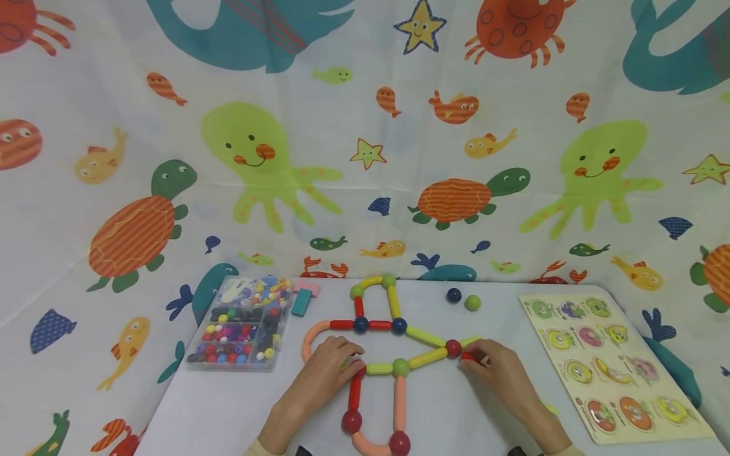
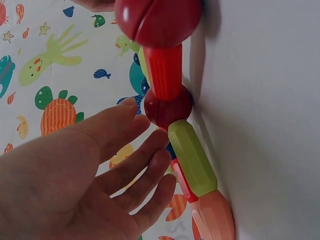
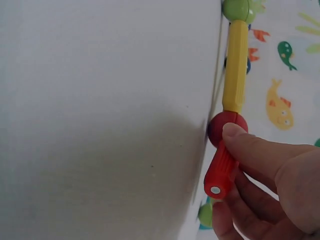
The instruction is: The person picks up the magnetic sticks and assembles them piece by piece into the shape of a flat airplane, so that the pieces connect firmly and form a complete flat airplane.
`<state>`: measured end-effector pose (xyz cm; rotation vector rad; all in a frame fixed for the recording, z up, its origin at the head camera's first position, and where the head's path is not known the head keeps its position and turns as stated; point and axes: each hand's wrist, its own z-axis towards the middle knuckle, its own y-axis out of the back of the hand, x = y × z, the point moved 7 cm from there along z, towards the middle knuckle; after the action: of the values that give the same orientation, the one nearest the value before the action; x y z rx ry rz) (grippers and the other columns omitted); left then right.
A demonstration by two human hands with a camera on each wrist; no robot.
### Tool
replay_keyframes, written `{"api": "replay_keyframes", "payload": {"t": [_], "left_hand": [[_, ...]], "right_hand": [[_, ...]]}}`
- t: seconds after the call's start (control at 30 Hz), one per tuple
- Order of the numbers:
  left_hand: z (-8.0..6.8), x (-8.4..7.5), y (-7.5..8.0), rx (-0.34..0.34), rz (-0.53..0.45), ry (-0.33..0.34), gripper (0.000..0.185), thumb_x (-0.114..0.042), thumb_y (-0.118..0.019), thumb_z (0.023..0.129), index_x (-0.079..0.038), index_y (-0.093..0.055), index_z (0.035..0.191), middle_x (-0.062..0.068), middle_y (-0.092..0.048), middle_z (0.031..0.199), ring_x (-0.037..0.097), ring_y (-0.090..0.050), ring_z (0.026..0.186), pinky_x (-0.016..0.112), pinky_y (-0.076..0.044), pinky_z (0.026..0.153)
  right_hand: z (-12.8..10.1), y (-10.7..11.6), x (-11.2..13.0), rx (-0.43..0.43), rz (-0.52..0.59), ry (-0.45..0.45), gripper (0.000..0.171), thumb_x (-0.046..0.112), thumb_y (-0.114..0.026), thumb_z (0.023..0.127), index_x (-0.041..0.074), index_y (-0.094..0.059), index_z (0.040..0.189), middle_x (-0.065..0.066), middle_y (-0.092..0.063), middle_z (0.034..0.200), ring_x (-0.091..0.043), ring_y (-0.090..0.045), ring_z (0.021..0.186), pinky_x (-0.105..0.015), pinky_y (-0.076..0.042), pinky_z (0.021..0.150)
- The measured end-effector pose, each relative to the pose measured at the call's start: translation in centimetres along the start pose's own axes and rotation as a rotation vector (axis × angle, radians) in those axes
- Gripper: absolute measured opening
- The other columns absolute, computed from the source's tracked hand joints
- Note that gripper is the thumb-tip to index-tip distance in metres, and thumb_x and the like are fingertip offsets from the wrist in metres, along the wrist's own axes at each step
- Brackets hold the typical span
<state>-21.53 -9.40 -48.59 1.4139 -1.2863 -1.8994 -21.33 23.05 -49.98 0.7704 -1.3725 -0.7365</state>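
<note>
Magnetic rods and balls lie joined in a figure on the white table. My right hand [image 1: 497,370] pinches a short red rod [image 3: 219,175] between thumb and fingers, one end against a red ball [image 3: 216,128]; the thumb tip overlaps that ball. A yellow rod [image 3: 235,65] runs from this ball to a green ball [image 1: 401,367]. My left hand [image 1: 329,366] has relaxed fingers, its fingertips right at another red ball [image 2: 169,107]. From that ball extend a red rod [image 2: 165,72] and a light green rod [image 2: 192,157]. A pink curved rod [image 1: 308,345] is partly behind the left hand.
A divided bead box [image 1: 196,366] stands at the left, with a teal block [image 1: 301,303] and a pink block [image 1: 308,288] beside it. A loose navy ball [image 1: 454,295] and green ball [image 1: 473,303] lie at the back. A fruit puzzle board [image 1: 570,405] lies at the right.
</note>
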Motion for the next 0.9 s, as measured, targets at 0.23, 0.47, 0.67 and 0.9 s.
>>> {"api": "replay_keyframes", "payload": {"t": [0.23, 0.47, 0.67, 0.9], "left_hand": [[-0.1, -0.2, 0.1, -0.011, 0.004, -0.014, 0.027, -0.032, -0.072, 0.095, -0.018, -0.074, 0.117, -0.006, -0.069, 0.106, 0.012, -0.057, 0.102, 0.040, -0.053, 0.095], [0.0, -0.2, 0.0, 0.000, 0.006, -0.007, 0.027, -0.034, -0.071, 0.096, -0.018, -0.074, 0.118, -0.006, -0.069, 0.106, 0.011, -0.056, 0.100, 0.038, -0.052, 0.094], [0.1, -0.1, 0.0, -0.001, 0.009, -0.010, 0.027, -0.034, -0.070, 0.096, -0.018, -0.074, 0.118, -0.005, -0.069, 0.107, 0.011, -0.057, 0.100, 0.038, -0.052, 0.094], [0.1, -0.1, 0.1, -0.003, 0.009, -0.018, 0.027, -0.034, -0.070, 0.096, -0.018, -0.074, 0.117, -0.005, -0.069, 0.107, 0.011, -0.057, 0.101, 0.039, -0.052, 0.094]], "right_hand": [[0.0, -0.3, 0.1, -0.011, -0.047, 0.002, 0.022, 0.020, -0.084, 0.083, 0.020, -0.074, 0.103, 0.008, -0.071, 0.091, -0.006, -0.057, 0.079, -0.022, -0.051, 0.071], [-0.1, 0.0, 0.1, -0.032, -0.061, 0.014, 0.025, 0.022, -0.086, 0.082, 0.020, -0.074, 0.104, 0.008, -0.071, 0.092, -0.007, -0.058, 0.081, -0.024, -0.052, 0.073], [-0.1, 1.0, -1.0, -0.011, -0.035, -0.045, 0.023, 0.029, -0.082, 0.086, 0.021, -0.074, 0.106, 0.008, -0.070, 0.096, -0.009, -0.060, 0.088, -0.028, -0.052, 0.080], [0.9, 3.7, -2.4, -0.074, 0.001, -0.040, 0.025, 0.024, -0.077, 0.091, 0.013, -0.072, 0.113, 0.000, -0.073, 0.102, -0.016, -0.065, 0.095, -0.021, -0.053, 0.079]]}}
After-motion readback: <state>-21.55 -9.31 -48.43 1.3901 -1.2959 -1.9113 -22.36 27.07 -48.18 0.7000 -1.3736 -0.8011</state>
